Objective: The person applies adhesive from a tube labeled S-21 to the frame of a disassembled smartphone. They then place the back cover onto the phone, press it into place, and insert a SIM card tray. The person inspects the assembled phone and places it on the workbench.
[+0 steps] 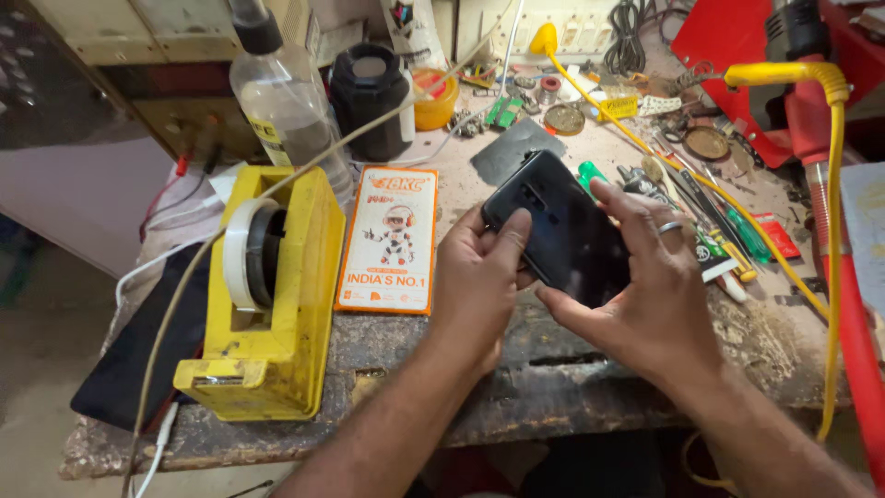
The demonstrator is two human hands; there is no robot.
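Black and glossy, the smartphone (pixel 567 235) sits tilted between both hands above the front part of the workbench (pixel 590 369), its back facing up, a flat slab with rounded corners and a small vertical camera strip near its upper end. Its smooth shell shows faint smudges and dull reflections. The left hand (pixel 479 286) is curled round the phone's left edge, the thumb pressed flat on the back near the camera strip and the other fingers hidden underneath. The right hand (pixel 645 295) cups the lower right side, closed loosely on it, with the fingers spread over the back and a silver ring (pixel 670 227) on one finger. The bench below is rough and worn, its top scarred and dusty, its front edge cracked and flaking. Just left of the left hand lies a flat orange cardboard packet (pixel 389 238) with a cartoon figure printed on it. Further left stands a heavy yellow tape dispenser (pixel 272 295), chipped and grimy, holding a roll of pale tape. Behind it rise a clear plastic bottle (pixel 286 101) and a black cylindrical container (pixel 371 97). To the right of the phone, screwdrivers (pixel 728 226) and other small tools lie in a heap, and a yellow hose (pixel 834 184) curves down beside a red machine (pixel 774 55).
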